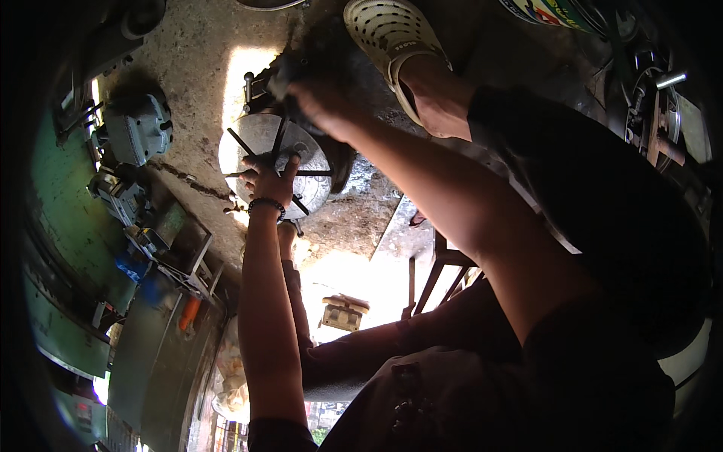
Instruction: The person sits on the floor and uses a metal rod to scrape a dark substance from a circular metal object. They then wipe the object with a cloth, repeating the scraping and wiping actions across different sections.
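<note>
A round slotted metal table (307, 157), like a machine's rotary table, rests on the floor in front of me. Dark radial slots cross its grey face. My left hand (265, 181), with a beaded bracelet at the wrist, lies on that face with fingers spread and thumb apart. Past the disc's far edge, my right hand (320, 105) is smeared by motion. A greyish blur sits at its fingers, and I cannot make out what it is. Beside it, a dark handle with a ball end (248, 81) sticks out from the table's far side.
A grey machine vise (135, 129) sits on the left, with another metal fixture (120, 197) nearer. Green machinery (71, 226) lines the left edge. My foot in a pale clog (392, 45) is beyond my right hand. A small metal block (344, 313) lies on the bright floor.
</note>
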Demonstrator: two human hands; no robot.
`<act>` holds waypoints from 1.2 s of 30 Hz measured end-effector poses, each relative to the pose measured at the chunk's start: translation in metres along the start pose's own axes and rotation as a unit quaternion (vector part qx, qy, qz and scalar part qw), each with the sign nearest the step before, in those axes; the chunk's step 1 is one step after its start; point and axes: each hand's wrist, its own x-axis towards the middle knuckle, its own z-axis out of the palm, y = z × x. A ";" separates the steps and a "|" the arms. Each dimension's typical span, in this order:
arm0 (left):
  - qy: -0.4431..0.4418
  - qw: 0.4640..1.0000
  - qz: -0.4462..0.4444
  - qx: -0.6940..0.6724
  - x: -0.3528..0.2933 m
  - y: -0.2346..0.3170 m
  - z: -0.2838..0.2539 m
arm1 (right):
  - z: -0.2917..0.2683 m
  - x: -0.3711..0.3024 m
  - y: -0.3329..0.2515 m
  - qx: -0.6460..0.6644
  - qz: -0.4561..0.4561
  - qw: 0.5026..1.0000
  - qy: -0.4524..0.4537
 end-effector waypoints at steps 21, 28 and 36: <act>0.226 0.966 0.084 -0.094 -0.033 -0.030 -0.016 | 0.039 -0.145 0.034 -0.117 0.239 0.927 0.263; 0.257 0.927 0.196 -0.191 -0.106 -0.109 0.014 | -0.025 -0.017 0.008 -0.335 -0.292 0.878 0.175; 0.201 0.953 0.108 -0.197 -0.198 -0.164 0.075 | 0.074 -0.121 0.037 -0.170 0.130 0.951 0.221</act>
